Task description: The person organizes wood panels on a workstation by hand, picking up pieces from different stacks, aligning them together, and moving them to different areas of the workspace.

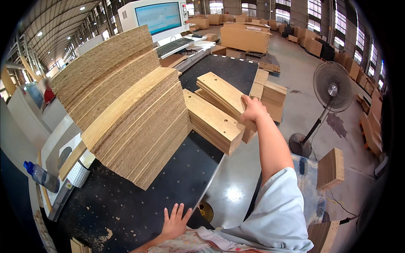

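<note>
Stack of pale drilled boards [223, 90], the farther of two, lies to the right of the tall board pile [143, 139], its long axis running from a far end just beside the pile's far corner outward, away from the pile and toward the wearer, roughly crosswise to the pile's own length. The right hand [254, 110], much the nearer of the two, is at the end of this stack that lies away from the pile, fingers bent over the edge; whether they pinch the boards or only rest on them cannot be told. The front stack [213, 116], also drilled, lies nearly parallel, between the farther stack and the wearer, its inner end close against the pile's right side (actual contact is hard to judge). The left hand [174, 223], well apart on the wearer's side of the pile, lies palm down on the black table [181, 173] with fingers spread. The table's edge passes to the right of the pile, and the outer ends of both stacks appear to overhang it. Room for movement appears chiefly on the side away from the pile, over grey floor [291, 97], as far as the standing fan [333, 86]; toward the pile, its wall confines the inner ends.
</note>
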Motion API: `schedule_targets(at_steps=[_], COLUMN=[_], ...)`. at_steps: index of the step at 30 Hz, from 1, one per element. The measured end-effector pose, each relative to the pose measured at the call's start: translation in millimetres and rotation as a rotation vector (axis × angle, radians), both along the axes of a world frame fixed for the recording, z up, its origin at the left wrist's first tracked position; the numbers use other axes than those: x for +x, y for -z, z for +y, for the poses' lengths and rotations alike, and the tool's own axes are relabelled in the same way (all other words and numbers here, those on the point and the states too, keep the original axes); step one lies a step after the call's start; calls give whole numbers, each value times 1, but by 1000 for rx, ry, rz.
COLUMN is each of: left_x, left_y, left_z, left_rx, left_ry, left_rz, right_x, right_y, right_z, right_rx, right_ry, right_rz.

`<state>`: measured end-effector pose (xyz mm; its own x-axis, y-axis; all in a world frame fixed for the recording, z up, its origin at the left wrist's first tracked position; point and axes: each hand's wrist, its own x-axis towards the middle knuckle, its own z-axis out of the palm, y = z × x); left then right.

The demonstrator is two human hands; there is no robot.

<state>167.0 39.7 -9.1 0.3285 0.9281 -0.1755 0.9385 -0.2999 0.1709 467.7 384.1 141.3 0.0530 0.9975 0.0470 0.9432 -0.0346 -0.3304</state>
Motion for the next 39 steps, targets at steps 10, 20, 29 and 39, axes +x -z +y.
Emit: schedule_targets(at_steps=[10, 20, 29, 39], left_x=[-5, -1, 0, -93], left_y=[9, 10, 4, -28], left_z=[-3, -3, 2, -136], left_rx=[-2, 116, 105, 478], left_ry=[-1, 29, 26, -322], left_rz=[-74, 30, -42, -656], right_x=[-1, 5, -141, -186], right_y=[25, 20, 100, 167], right_z=[43, 33, -189, -288], right_rx=[-133, 232, 671, 372], right_ry=[-70, -16, -905, -1026], right_rz=[-16, -23, 686, 789])
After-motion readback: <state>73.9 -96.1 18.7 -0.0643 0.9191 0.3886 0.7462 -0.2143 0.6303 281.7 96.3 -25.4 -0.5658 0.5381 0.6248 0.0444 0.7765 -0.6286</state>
